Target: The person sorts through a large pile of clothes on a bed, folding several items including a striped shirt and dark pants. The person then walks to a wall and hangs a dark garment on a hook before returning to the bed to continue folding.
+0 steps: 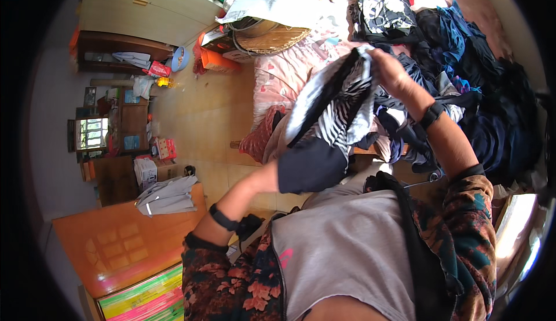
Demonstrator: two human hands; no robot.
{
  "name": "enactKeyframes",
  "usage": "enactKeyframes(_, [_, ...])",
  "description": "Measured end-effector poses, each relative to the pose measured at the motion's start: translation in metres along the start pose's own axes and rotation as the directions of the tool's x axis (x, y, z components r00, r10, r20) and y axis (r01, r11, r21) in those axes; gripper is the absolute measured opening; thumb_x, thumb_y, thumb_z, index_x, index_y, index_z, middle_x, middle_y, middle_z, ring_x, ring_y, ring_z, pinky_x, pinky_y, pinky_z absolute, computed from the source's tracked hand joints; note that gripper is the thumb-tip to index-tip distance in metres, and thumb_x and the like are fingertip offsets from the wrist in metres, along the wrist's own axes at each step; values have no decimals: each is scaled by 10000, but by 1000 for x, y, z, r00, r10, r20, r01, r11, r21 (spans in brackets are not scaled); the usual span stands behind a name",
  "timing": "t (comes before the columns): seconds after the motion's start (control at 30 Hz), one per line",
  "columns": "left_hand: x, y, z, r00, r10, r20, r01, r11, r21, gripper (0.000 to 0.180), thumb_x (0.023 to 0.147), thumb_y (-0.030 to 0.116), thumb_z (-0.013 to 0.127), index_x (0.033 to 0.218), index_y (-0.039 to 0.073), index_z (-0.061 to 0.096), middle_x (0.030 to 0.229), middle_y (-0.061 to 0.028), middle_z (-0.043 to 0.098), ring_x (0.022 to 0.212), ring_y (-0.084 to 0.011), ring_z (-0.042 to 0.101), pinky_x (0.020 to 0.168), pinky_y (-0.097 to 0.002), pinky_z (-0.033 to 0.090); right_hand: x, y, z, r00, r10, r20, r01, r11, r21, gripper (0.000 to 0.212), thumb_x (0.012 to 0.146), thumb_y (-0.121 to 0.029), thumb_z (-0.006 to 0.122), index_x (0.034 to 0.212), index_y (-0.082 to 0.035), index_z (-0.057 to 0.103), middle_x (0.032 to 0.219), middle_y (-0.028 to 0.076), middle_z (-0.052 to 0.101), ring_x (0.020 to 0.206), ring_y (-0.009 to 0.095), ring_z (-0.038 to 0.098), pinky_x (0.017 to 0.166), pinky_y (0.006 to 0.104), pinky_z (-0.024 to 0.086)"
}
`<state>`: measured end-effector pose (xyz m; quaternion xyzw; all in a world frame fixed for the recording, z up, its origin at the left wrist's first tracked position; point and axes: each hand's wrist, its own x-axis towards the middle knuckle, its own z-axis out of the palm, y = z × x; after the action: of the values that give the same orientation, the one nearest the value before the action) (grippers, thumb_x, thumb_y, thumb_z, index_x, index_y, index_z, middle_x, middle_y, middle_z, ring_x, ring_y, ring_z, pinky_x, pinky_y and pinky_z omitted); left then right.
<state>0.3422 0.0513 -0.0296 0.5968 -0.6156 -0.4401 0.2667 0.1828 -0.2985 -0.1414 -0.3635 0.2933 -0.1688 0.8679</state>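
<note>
A black-and-white zebra-striped garment [336,109] hangs before a pink floral bedsheet [286,72].

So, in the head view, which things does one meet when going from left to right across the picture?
Grey cloth on the orange door → left hand → zebra-striped garment → right hand → pile of dark blue clothes.

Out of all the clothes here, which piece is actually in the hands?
The black-and-white zebra-striped garment, stretched between the right hand and left hand. The dark blue clothes lie piled on the bed.
</note>
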Motion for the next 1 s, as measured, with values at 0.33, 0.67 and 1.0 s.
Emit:
enactKeyframes(0.33, [-106, -119, -138, -28, -597, -802, 521, 676, -521, 401, 904, 172, 618, 1259, 25, 503, 1162, -152, 587, 1117, -277, 557, 941, -382, 457, -38, -75, -39, 959, -282, 36, 284, 944, -168, 403, 891, -321, 575, 1167, -27, 601, 1071, 104, 657, 1001, 192, 626, 865, 311, 494])
enactKeyframes(0.67, [105, 14, -12, 952, -200, -230, 168, 974, -154, 739, 786, 173, 770, 1392, 10, 378, 1326, -97, 488, 1223, -209, 460, 1040, -368, 374, -98, -61, 132, 596, 31, 802, 529, 737, -421, 536, 707, -160, 743, 1171, 10, 536, 928, 118, 670, 887, 223, 635, 827, 345, 504])
enactKeyframes(1.0, [71, 74, -55, 838, -344, -423, -206, 519, -830, 303, 939, 146, 498, 1171, -30, 581, 1114, -137, 657, 978, -200, 659, 868, -350, 533, -49, -44, 0, 823, -481, 303, 207, -242, -948, 226, 705, -145, 685, 929, -116, 690, 850, 91, 669, 819, 293, 666, 741, 377, 525])
